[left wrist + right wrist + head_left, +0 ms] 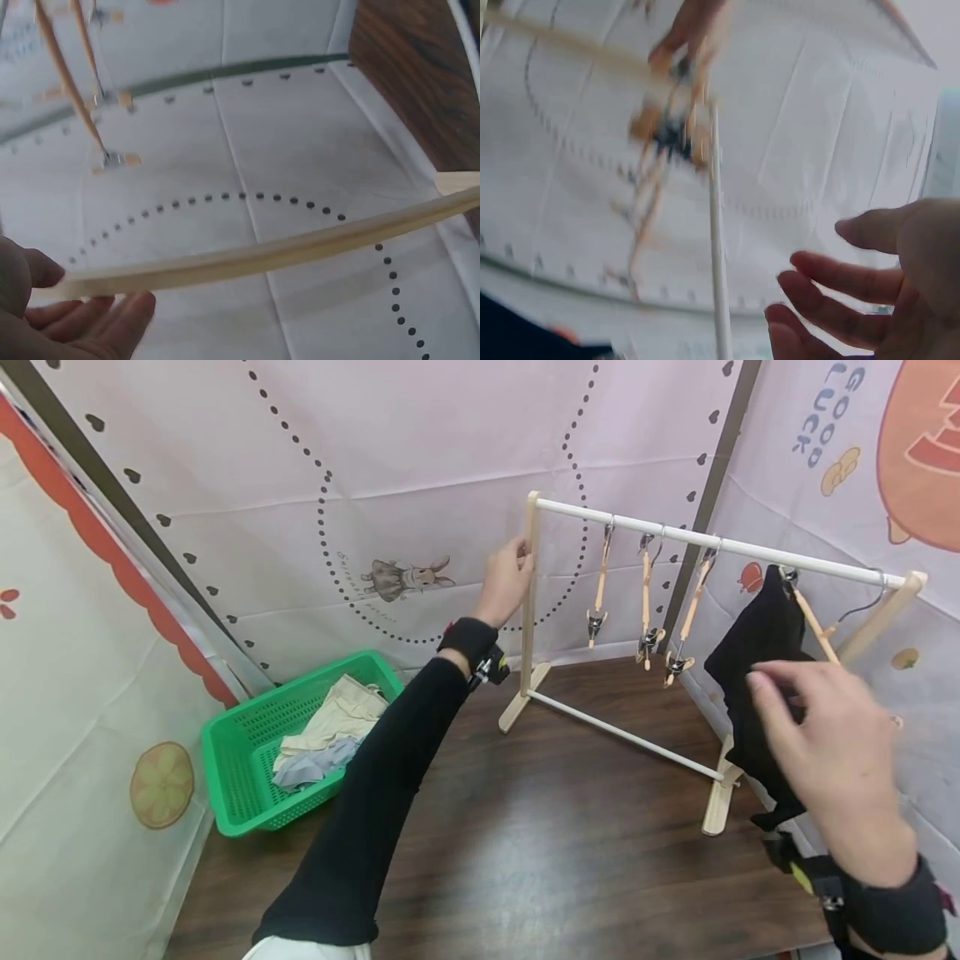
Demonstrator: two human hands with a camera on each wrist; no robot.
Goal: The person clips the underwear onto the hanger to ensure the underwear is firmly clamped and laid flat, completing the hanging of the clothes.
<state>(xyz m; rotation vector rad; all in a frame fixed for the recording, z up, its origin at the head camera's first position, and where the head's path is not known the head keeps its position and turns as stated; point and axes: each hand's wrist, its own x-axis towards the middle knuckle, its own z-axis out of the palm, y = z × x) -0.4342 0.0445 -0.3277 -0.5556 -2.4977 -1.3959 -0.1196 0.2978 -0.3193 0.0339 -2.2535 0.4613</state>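
My left hand (506, 581) holds the upright left post (528, 635) of a small wooden garment rack near its top. In the left wrist view the thumb lies on one side of the post (270, 255) and the fingers on the other. Three bare wooden clip hangers (602, 578) hang from the white rail (750, 548). Toward the rail's right end hangs a black garment (761, 618) on another hanger. My right hand (840, 752) is raised in front of that garment, hiding part of it. Its fingers (847, 277) are loosely bent, with nothing between them and the thumb.
A green plastic basket (225, 777) stands at the left on the dark wooden table (480, 868), with cream cloth (337, 714) and light blue cloth (311, 766) inside. Printed fabric walls (435, 435) enclose the back and sides. A lower white bar (622, 733) joins the rack's feet.
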